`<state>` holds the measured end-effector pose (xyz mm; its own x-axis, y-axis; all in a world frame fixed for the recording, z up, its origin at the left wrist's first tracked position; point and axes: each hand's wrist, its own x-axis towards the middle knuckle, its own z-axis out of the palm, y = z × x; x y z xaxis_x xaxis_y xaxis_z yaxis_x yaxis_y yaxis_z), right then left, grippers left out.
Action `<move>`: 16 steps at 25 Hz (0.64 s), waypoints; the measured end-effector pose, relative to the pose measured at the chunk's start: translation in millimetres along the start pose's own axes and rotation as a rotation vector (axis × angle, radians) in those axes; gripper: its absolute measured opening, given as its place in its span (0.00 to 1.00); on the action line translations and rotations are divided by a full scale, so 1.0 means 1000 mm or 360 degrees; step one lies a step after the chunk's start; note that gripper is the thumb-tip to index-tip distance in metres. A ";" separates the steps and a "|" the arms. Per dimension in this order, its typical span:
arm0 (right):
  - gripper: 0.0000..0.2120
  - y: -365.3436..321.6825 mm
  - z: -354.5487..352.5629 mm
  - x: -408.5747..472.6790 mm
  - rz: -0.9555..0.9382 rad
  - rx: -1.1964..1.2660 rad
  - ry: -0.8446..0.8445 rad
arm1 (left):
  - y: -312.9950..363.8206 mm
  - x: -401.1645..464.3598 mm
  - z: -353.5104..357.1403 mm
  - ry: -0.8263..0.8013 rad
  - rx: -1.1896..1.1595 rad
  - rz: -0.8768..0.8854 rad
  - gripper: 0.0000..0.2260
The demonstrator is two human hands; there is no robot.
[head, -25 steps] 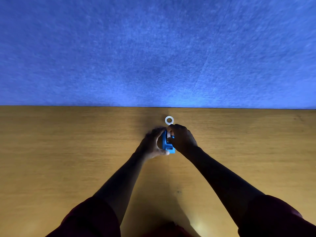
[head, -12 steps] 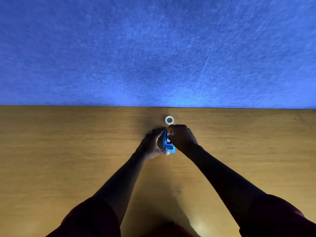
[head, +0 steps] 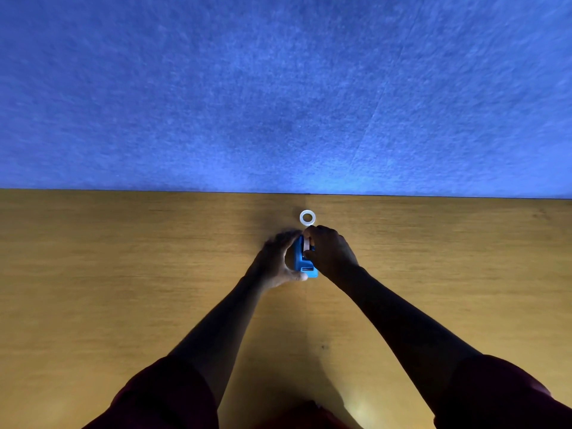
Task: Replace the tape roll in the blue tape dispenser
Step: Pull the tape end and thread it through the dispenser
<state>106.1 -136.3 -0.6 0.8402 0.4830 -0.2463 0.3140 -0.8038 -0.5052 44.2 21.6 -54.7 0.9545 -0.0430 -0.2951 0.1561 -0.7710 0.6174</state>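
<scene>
Head view, blue plastic dispenser (head: 302, 261), white ring (head: 307, 217)

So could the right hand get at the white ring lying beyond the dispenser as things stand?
Probably yes. The white ring lies uncovered on the table, just past the right hand, but that hand is busy at the blue dispenser and must let go first.

Dim, uneven light falls on the wooden worktop (head: 123, 274), with a soft pale glare patch at bottom center. Both forearms read as near-black silhouettes, casting faint shadows toward the top of the frame. The blue felt wall (head: 278, 88) glows brightest low at center. Wide-angle distortion slightly bends the worktop's far edge; fine detail is soft and grainy throughout.
</scene>
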 end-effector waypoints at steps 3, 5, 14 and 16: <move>0.07 0.001 -0.003 0.004 0.0035 0.0031 -0.0012 | -0.001 0.000 0.001 -0.0006 0.0005 -0.0016 0.49; 0.06 0.001 -0.004 0.008 0.0035 0.0030 -0.0020 | -0.001 0.000 0.002 0.0006 0.0010 -0.0004 0.49; 0.14 0.003 -0.003 0.008 0.0042 0.0017 -0.0068 | -0.005 0.002 0.005 0.0029 0.0047 0.0023 0.49; 0.14 0.003 -0.002 0.007 0.0033 0.0035 -0.0043 | -0.005 0.002 0.006 0.0032 0.0055 0.0022 0.49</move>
<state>113.4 -136.3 -2.1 0.8340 0.4759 -0.2792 0.2866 -0.8061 -0.5177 44.1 22.2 -62.8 0.9614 -0.0413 -0.2721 0.1345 -0.7920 0.5955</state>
